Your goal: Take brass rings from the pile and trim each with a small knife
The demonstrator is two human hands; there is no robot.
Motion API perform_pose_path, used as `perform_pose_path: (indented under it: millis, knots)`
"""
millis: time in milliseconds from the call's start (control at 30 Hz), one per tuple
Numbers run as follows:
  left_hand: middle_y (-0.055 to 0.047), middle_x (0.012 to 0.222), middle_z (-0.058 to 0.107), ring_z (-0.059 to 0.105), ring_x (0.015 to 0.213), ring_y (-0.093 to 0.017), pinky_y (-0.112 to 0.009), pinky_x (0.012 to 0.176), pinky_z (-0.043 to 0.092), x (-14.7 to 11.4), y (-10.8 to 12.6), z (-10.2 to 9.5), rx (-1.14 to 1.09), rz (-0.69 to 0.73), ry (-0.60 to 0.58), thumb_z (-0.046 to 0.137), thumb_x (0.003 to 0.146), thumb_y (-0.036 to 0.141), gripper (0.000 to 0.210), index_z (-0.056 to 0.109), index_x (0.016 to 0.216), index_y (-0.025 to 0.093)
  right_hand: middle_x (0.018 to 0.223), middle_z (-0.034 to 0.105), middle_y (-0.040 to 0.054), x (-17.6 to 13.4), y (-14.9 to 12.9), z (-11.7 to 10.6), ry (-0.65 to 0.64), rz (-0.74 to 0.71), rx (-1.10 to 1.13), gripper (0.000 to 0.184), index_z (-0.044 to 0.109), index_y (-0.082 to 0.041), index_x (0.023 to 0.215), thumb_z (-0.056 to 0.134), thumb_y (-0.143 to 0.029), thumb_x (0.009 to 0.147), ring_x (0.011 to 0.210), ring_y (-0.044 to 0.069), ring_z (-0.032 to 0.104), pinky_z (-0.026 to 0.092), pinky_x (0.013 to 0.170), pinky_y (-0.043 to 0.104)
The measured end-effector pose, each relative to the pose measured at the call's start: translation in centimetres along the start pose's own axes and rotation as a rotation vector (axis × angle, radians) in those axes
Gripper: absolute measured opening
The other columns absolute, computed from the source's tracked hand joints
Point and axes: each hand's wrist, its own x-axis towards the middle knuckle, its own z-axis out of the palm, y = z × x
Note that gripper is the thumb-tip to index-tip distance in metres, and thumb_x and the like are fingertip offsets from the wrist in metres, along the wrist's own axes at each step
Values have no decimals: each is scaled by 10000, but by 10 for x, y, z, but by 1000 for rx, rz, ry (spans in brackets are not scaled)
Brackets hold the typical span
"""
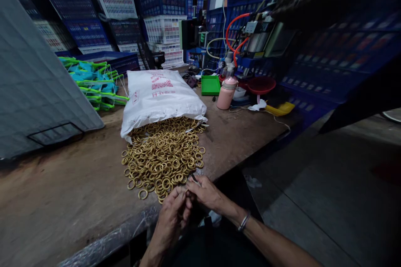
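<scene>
A heap of brass-coloured metal rings [164, 154] spills over the table from the mouth of a white sack [166, 98] with red print. At the table's front edge, just beside the rings, my two hands meet with fingertips together. My left hand [173, 210] is closed in a pinch; what it holds is hidden by the fingers. My right hand [206, 194] is closed on a small dark, thin tool [194, 178], whose end sticks out above the fingers. The tool's kind is too small to tell. A metal bangle is on my right wrist.
The brown table [94, 192] has plastic film along its front edge. A grey panel [44, 75] stands at left. Behind are a green tray [210, 85], a pink bottle [227, 93], a red bowl [261, 85], a machine with red hoses [255, 35] and stacked crates [164, 29].
</scene>
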Motion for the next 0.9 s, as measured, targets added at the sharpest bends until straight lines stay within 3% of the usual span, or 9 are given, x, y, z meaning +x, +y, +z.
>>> perform_pose_path:
  millis: [200,333,467,667,900]
  knots:
    - [42,614,462,262,389,-17,-161,350,169,-2,-3,-3,6,25,-6,470,811,343,219,497,703,155,552,483,-40,-1,-3,1,34,-14,-37,290,500,-161,659,382,-355,839,504,72,406,323,522,187]
    - [60,582,438,280,397,-25,-159,358,173,-3,-3,-4,11,48,29,473,810,350,200,466,711,177,586,496,-27,-1,2,2,126,-94,-280,234,506,-168,685,376,-293,835,552,87,432,318,541,193]
    - [65,572,452,294,394,-24,-158,366,178,-3,-4,-4,60,44,81,496,792,375,201,458,731,187,610,522,-25,-5,8,4,76,-172,-521,103,518,-184,734,424,-177,776,560,92,444,281,522,193]
    - [63,537,460,305,384,-29,-166,373,195,-2,-8,-5,140,75,141,529,749,429,259,470,704,180,679,572,-1,-7,10,4,42,-185,-711,224,527,-195,840,419,-76,683,618,117,488,274,567,212]
    - [61,516,457,322,394,-41,-167,384,221,0,-8,-5,212,85,205,557,707,464,300,469,680,179,685,560,1,-8,7,3,-11,-171,-768,232,495,-198,829,406,-71,655,618,124,473,253,566,220]
